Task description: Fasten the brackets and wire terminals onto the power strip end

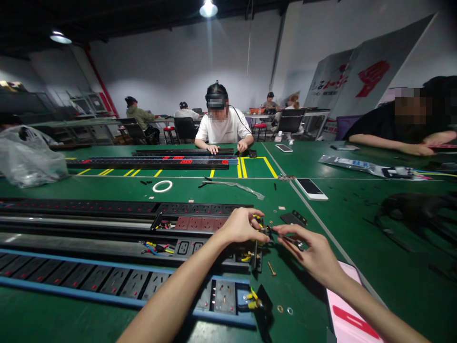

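Long black and blue socket strips lie side by side on the green table. My left hand is closed at the right end of a black strip, its thumb and fingers around a small dark part with yellow wire behind it. Just right of it, my right hand pinches a small metal piece whose tip meets that part; its exact shape is unclear. Nearer me, the blue-edged strip ends in yellow-green wires and a black end plate. A brass screw lies beside the strips.
Washers and a pink phone lie near my right arm. Farther off are a black bracket, white ring, white phone and plastic bag. People sit opposite and at the right.
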A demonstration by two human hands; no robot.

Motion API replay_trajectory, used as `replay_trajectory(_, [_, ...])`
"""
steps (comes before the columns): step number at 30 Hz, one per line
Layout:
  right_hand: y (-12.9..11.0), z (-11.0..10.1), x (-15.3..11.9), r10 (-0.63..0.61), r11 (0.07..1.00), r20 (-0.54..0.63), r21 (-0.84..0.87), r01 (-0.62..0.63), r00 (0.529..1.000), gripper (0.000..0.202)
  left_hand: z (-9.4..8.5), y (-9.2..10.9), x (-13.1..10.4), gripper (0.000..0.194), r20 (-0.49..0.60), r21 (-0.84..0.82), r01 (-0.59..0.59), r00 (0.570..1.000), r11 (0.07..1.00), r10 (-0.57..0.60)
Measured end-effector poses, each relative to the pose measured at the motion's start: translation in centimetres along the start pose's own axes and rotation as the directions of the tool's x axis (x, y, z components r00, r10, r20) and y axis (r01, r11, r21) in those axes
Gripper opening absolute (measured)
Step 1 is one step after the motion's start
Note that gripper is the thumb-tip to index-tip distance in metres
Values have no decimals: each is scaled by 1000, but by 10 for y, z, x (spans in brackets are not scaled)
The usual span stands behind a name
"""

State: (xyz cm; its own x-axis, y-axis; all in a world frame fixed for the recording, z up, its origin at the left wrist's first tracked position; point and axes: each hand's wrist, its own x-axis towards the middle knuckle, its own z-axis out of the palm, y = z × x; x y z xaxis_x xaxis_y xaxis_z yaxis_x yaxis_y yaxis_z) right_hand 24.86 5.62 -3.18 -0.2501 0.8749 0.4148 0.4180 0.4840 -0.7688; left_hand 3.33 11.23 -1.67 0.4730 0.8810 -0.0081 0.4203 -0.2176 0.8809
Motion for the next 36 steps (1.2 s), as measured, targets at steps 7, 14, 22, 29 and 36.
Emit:
replay_trajectory(7, [-5,1,-1,13,1000,24,18,-13,1000,15,0,1,0,80,-1,5,5,1000,1000,-5])
replay_trajectory(14, [-3,4,-4,-108,993,27,-55,109,994,7,1,-1,0,78,-2,13,-4,1000,1000,4])
replay_trajectory(22, [3,10,-7,-152,980,84,-117,161,985,10,1,-1,1,75,-9,14,-13,1000,1000,13])
replay_trajectory(29, [8,12,0,-51,998,28,-43,53,998,11,1,-1,0,79,-5,-16,4,1000,1000,-4])
replay_trajectory(36, [7,14,27,131,984,-23,125,-127,991,28,0,3,-1,75,4,-3,-6,1000,1000,6])
